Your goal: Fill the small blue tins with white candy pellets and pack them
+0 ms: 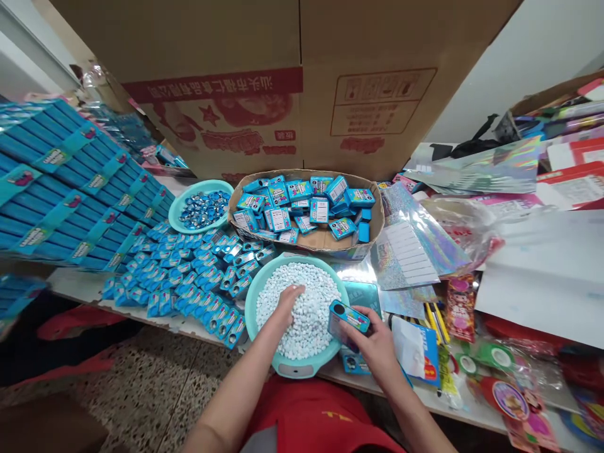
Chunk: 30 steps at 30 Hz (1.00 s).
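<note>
My left hand (286, 306) reaches into a teal bowl (294, 367) heaped with small white candies (309, 296); its fingers are curled down into the pile, closed on some of the candies. My right hand (372, 346) holds a small blue candy box (348, 319) just beyond the bowl's right rim, fingers wrapped around it. Rows of open blue boxes (189, 277) lie to the left of the bowl.
A shallow cardboard tray (325, 242) of closed blue boxes sits behind the bowl. A smaller teal bowl (189, 200) holds shiny wrapped pieces. Stacked blue cartons (61, 182) fill the left. A large brown carton (302, 82) stands behind. Holographic sheets (425, 239) and packets cover the right.
</note>
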{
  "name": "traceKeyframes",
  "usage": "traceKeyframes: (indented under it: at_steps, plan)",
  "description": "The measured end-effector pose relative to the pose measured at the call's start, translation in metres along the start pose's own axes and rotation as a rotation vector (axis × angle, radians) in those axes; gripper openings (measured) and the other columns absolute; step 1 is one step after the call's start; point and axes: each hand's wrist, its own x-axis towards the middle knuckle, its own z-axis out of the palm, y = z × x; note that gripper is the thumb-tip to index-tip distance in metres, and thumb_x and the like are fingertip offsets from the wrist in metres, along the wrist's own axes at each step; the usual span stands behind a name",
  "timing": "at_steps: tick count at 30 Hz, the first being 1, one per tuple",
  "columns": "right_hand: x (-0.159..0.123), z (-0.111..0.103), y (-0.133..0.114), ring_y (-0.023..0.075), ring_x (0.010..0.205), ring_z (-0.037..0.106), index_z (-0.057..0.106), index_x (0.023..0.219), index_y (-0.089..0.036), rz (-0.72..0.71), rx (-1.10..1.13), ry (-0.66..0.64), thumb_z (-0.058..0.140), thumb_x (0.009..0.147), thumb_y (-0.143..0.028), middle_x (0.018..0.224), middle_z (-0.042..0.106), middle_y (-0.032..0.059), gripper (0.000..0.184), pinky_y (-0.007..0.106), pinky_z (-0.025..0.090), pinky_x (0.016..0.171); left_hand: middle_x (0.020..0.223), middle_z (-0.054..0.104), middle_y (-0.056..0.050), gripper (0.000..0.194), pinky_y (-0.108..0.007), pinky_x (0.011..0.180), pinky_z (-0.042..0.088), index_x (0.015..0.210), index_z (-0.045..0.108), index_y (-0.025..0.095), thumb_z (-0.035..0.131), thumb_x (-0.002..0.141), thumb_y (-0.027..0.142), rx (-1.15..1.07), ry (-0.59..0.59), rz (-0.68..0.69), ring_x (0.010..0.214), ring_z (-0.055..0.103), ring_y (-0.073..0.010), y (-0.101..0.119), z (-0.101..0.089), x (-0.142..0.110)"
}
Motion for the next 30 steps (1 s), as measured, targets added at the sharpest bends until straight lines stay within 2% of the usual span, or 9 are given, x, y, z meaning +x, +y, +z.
traceKeyframes:
  at_steps: [2, 5, 9, 15, 18, 20, 23, 30]
  plan:
    - [0.003, 0.005, -0.005, 0.0207, 0.069, 0.061, 0.061, 0.091, -0.017, -0.113, -0.106, -0.019, 0.072, 0.063, -0.048, 0.079, 0.067, 0.0045, 0.043, 0.032, 0.051, 0.063, 0.070, 0.062, -0.005, 0.033, -0.033, 0.064, 0.048, 0.070, 0.053, 0.019, 0.071, 0.057, 0.043, -0.124, -0.072, -0.048, 0.073, 0.062, -0.0233, 0.006, -0.003, -0.006]
    - [0.006, 0.012, -0.007, 0.0218, 0.078, 0.061, 0.061, 0.092, -0.019, -0.317, -0.299, -0.044, 0.067, 0.070, -0.043, 0.085, 0.065, 0.0055, 0.033, 0.033, 0.049, 0.070, 0.061, 0.058, -0.002, 0.035, -0.029, 0.050, 0.044, 0.070, 0.051, 0.019, 0.071, 0.056, 0.045, -0.268, -0.158, -0.091, 0.053, 0.056, -0.0166, 0.019, -0.007, -0.020]
    - [0.006, 0.025, -0.005, 0.0229, 0.085, 0.060, 0.059, 0.093, -0.020, -0.481, -0.478, -0.072, 0.061, 0.075, -0.034, 0.089, 0.063, 0.0068, 0.023, 0.033, 0.048, 0.074, 0.059, 0.056, 0.002, 0.036, -0.023, 0.044, 0.040, 0.074, 0.050, 0.019, 0.071, 0.056, 0.043, -0.413, -0.208, -0.051, 0.047, 0.053, -0.0124, 0.044, -0.005, -0.045]
    - [0.006, 0.053, -0.009, 0.0245, 0.088, 0.061, 0.058, 0.095, -0.019, -0.492, -0.717, -0.136, 0.060, 0.072, -0.023, 0.092, 0.063, 0.0076, 0.023, 0.033, 0.049, 0.074, 0.060, 0.058, 0.003, 0.035, -0.023, 0.053, 0.046, 0.078, 0.050, 0.019, 0.073, 0.059, 0.035, -0.610, -0.202, 0.136, 0.054, 0.060, -0.0129, 0.066, 0.006, -0.067]
    - [0.007, 0.058, -0.012, 0.0235, 0.088, 0.061, 0.059, 0.096, -0.020, -0.493, -0.716, -0.165, 0.060, 0.072, -0.023, 0.092, 0.064, 0.0066, 0.024, 0.032, 0.048, 0.074, 0.065, 0.061, 0.002, 0.037, -0.023, 0.053, 0.046, 0.082, 0.050, 0.019, 0.073, 0.059, 0.035, -0.599, -0.124, 0.188, 0.057, 0.063, -0.0143, 0.068, 0.009, -0.066]
    - [0.008, 0.057, -0.014, 0.0230, 0.090, 0.061, 0.059, 0.097, -0.020, -0.500, -0.687, -0.141, 0.060, 0.072, -0.024, 0.093, 0.064, 0.0065, 0.025, 0.032, 0.048, 0.076, 0.067, 0.062, 0.002, 0.040, -0.022, 0.051, 0.045, 0.087, 0.050, 0.019, 0.073, 0.059, 0.037, -0.572, -0.090, 0.210, 0.058, 0.063, -0.0150, 0.068, 0.008, -0.065]
    - [0.009, 0.055, -0.015, 0.0231, 0.090, 0.060, 0.059, 0.097, -0.019, -0.506, -0.642, -0.115, 0.062, 0.071, -0.024, 0.093, 0.064, 0.0066, 0.026, 0.033, 0.048, 0.078, 0.068, 0.062, 0.002, 0.042, -0.021, 0.049, 0.043, 0.092, 0.050, 0.020, 0.071, 0.063, 0.040, -0.524, -0.107, 0.226, 0.057, 0.063, -0.0145, 0.068, 0.008, -0.062]
    - [0.011, 0.052, -0.016, 0.0220, 0.086, 0.061, 0.061, 0.095, -0.019, -0.464, -0.529, -0.158, 0.067, 0.071, -0.028, 0.092, 0.064, 0.0058, 0.027, 0.033, 0.048, 0.075, 0.061, 0.055, 0.003, 0.037, -0.020, 0.048, 0.041, 0.067, 0.051, 0.016, 0.070, 0.063, 0.047, -0.475, -0.143, 0.236, 0.050, 0.056, -0.0094, 0.070, 0.010, -0.060]
